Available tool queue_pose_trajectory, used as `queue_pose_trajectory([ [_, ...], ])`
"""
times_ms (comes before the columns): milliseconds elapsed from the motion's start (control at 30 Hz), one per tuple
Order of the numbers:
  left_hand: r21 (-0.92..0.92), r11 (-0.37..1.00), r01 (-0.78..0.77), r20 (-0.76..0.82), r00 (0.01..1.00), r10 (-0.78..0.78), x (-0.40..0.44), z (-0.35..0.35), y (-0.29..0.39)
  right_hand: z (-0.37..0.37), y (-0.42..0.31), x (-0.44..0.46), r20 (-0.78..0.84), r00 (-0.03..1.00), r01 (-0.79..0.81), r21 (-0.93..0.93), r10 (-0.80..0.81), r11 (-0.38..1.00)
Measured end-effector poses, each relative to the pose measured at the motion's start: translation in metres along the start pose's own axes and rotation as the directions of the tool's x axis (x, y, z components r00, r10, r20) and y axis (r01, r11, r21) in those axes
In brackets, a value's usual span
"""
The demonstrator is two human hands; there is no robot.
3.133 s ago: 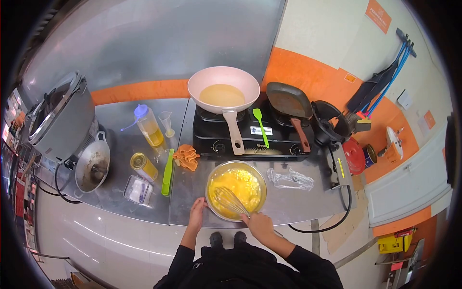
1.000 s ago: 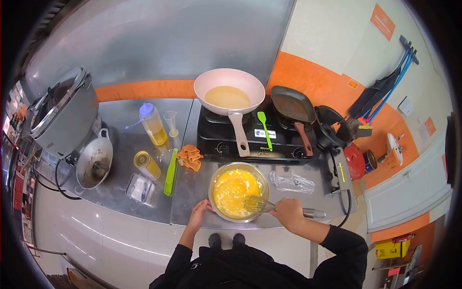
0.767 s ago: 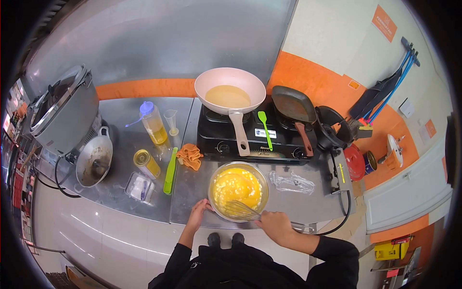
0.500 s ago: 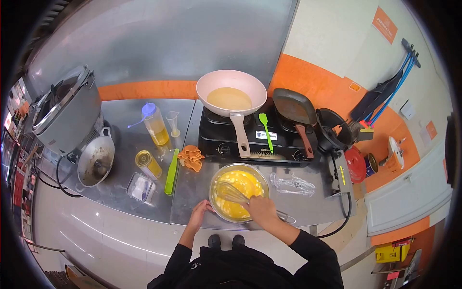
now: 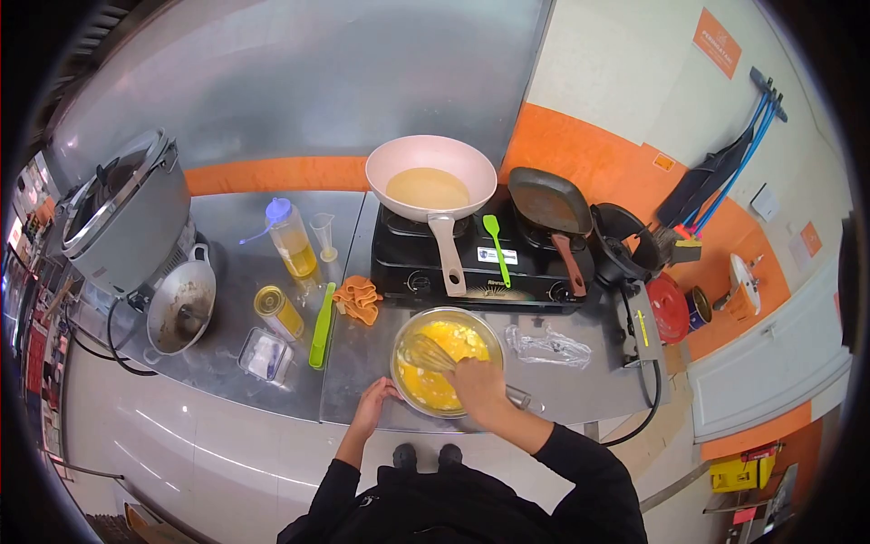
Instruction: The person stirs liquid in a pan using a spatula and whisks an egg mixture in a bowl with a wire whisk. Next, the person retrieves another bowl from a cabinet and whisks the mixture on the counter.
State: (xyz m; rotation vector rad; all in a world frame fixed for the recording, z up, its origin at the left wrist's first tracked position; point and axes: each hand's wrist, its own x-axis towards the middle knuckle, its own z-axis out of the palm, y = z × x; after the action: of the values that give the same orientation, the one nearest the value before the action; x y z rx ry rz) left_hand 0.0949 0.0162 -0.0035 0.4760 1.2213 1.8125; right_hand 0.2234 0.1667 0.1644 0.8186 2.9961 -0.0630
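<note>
A steel bowl (image 5: 495,341) of yellow egg mixture with pale bits stands near the counter's front edge. My right hand (image 5: 478,390) is closed round the handle of a wire whisk (image 5: 423,352), whose wires dip into the left part of the mixture. At the bowl's lower left rim is my left hand (image 5: 373,399), its fingertips against the outside and its fingers apart. Crumpled clear plastic (image 5: 548,346) lies right of the bowl. To its left are an orange cloth (image 5: 359,299) and a green utensil (image 5: 321,328).
Behind the bowl, a black stove (image 5: 399,272) bears a pink pan (image 5: 384,161) with liquid, a green spatula (image 5: 496,247) and a dark square pan (image 5: 548,199). On the left stand an oil bottle (image 5: 294,245), a can (image 5: 278,311), a small container (image 5: 265,355) and a wok (image 5: 181,308).
The whisk has swept round the bowl, from its lower right to its left side, with my right hand moving left over the bowl. My left hand has stayed at the rim.
</note>
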Motion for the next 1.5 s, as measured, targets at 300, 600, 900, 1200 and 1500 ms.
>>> queue_pose_trajectory([
  [300, -0.016, 1.0, -0.014, 0.034, 0.999, 0.015, 0.0, -0.002, -0.001, -0.021, 0.021, -0.056, 0.236, 0.965, 0.142, -0.108, -0.113, 0.984],
  [600, -0.045, 0.999, 0.012, 0.056, 0.998, -0.01, -0.003, -0.005, -0.002, -0.026, 0.067, -0.032, 0.287, 0.94, -0.094, -0.304, 0.185, 0.948],
  [900, -0.034, 0.999, 0.015, 0.071, 0.997, -0.013, -0.003, -0.008, -0.003, 0.005, 0.073, 0.023, 0.141, 0.977, -0.125, -0.226, 0.16, 0.966],
  [1200, -0.011, 1.0, -0.004, 0.062, 0.998, 0.004, -0.004, -0.008, -0.002, 0.009, 0.081, 0.003, 0.17, 0.974, -0.175, 0.145, 0.15, 0.974],
  [1500, -0.03, 1.0, 0.007, 0.044, 0.999, -0.005, -0.004, -0.008, -0.005, 0.052, 0.076, -0.036, 0.319, 0.916, -0.327, 0.237, 0.245, 0.915],
])
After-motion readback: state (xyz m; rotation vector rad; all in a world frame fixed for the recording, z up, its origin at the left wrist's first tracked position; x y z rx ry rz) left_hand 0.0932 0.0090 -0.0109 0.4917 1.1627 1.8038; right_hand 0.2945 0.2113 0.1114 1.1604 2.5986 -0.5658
